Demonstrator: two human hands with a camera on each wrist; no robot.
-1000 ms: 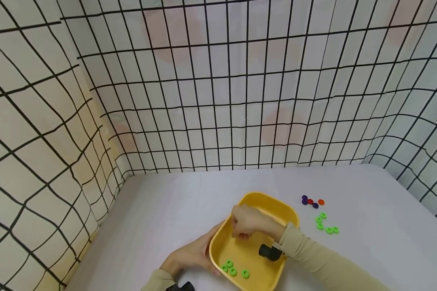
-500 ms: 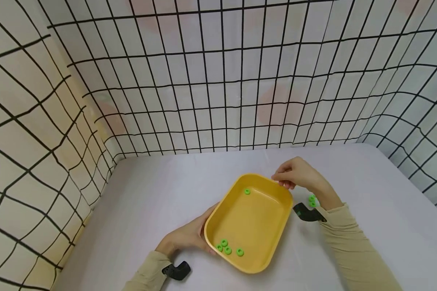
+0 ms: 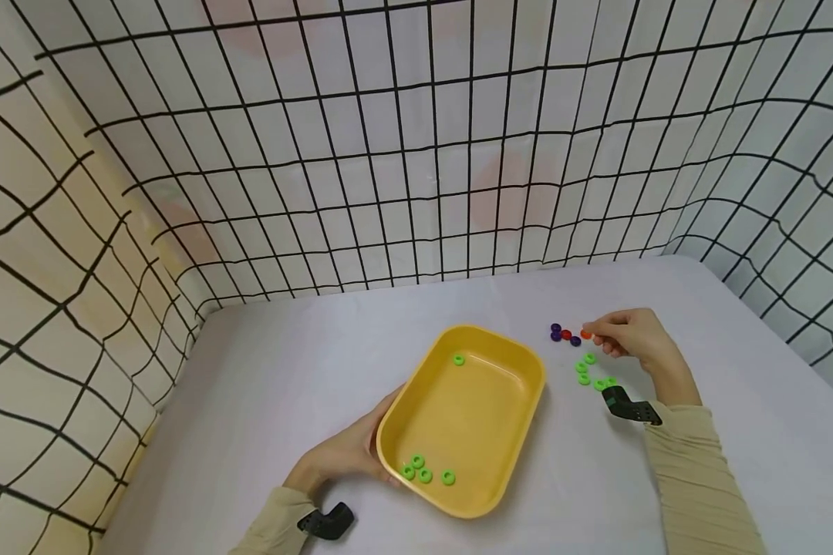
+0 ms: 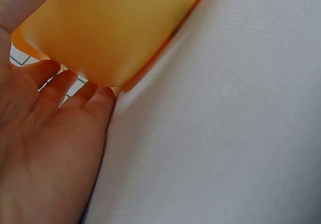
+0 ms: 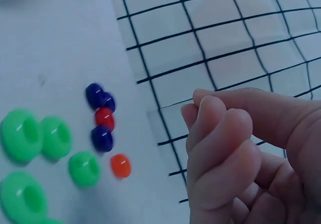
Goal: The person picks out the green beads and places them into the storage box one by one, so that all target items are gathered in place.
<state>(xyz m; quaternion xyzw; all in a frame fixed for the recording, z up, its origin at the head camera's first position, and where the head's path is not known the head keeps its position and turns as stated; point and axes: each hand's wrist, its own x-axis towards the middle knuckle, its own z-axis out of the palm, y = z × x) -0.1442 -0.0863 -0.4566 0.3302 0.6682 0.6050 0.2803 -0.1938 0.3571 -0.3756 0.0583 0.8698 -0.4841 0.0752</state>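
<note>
My left hand holds the near-left corner of a yellow tray; in the left wrist view its fingers curl against the tray's wall. Several green ring-shaped beads lie near the tray's front, and one green bead sits at its far end. Over the table on the right, my right hand reaches its fingertips beside an orange bead. The right wrist view shows thumb and index tips together, the other fingers curled, and the orange bead apart from them.
Dark purple beads and a red bead lie left of the orange one. Several loose green beads are scattered nearer me. Black wire mesh walls the table at the back and sides.
My right hand has come out of the tray and moved right to the loose beads. A green bead now shows at the tray's far end. My left hand stays on the tray.
</note>
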